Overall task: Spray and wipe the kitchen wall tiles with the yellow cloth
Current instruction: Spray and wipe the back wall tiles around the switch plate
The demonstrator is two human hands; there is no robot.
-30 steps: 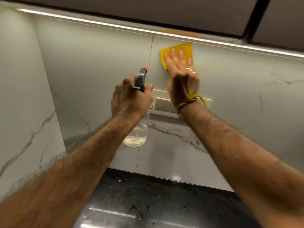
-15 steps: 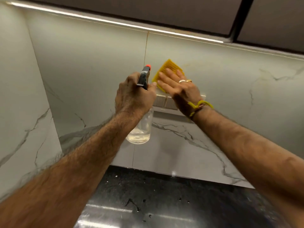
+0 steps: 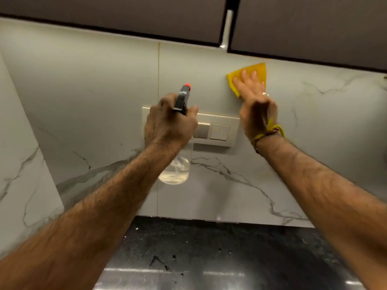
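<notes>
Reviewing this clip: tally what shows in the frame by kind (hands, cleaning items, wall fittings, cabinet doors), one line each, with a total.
Hands: 2, the left hand gripping the spray bottle, the right hand pressing the yellow cloth flat on the wall tiles
Cleaning items: 2, spray bottle and yellow cloth
Wall fittings: 1, the switch plate
Cabinet doors: 2
Total: 7

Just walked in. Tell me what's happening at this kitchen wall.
A person is cleaning the marble-look wall tiles above a dark countertop. The right hand presses a folded yellow cloth flat against the tile, high up near the dark overhead cabinets. The left hand grips a clear spray bottle with a black, orange-tipped nozzle, held in front of the cream switch plate, nozzle toward the wall.
</notes>
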